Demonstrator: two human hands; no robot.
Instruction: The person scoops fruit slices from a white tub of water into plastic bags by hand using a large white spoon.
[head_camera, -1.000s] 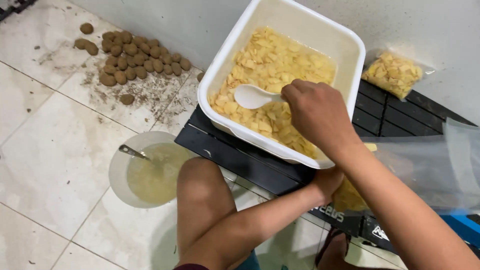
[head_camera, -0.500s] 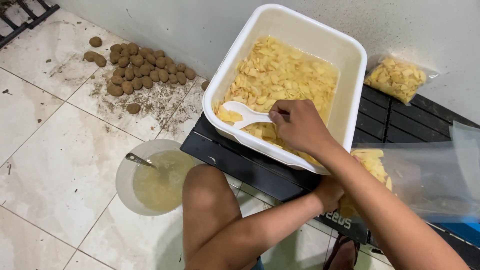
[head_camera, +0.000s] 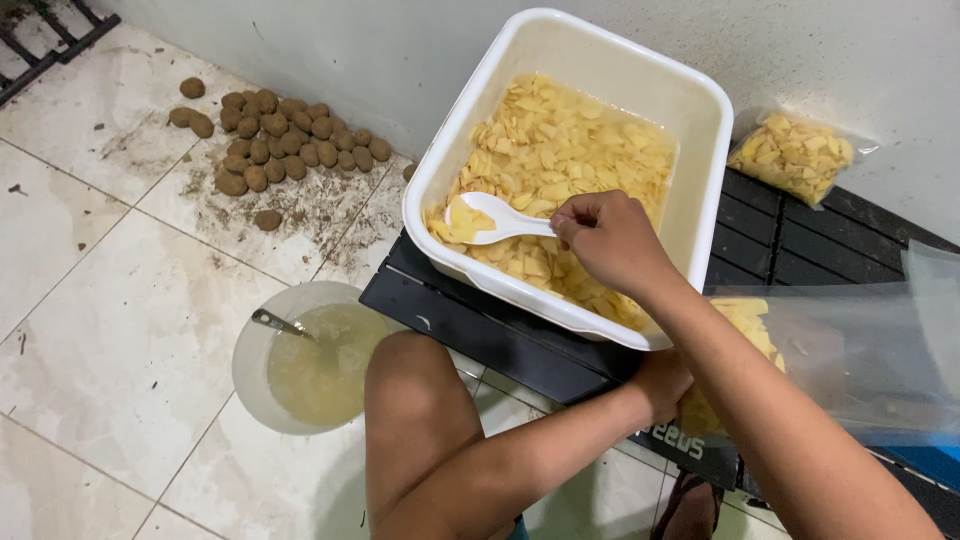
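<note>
We are scooping slices: our right hand (head_camera: 612, 240) fingers pinch the white spoon (head_camera: 490, 218) in the tub (head_camera: 700, 130); next, lift toward the bag (head_camera: 850, 350), where our left hand (head_camera: 662, 385) fingers stay hidden.

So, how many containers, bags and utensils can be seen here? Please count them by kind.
White rectangular tub of yellow slices: 1
Round bowl of cloudy liquid: 1
Clear bags of slices: 2, a filled one by the wall and an open one beside the left hand
White spoon, held by the right hand: 1
Metal utensil in the bowl: 1
Total: 6
</note>
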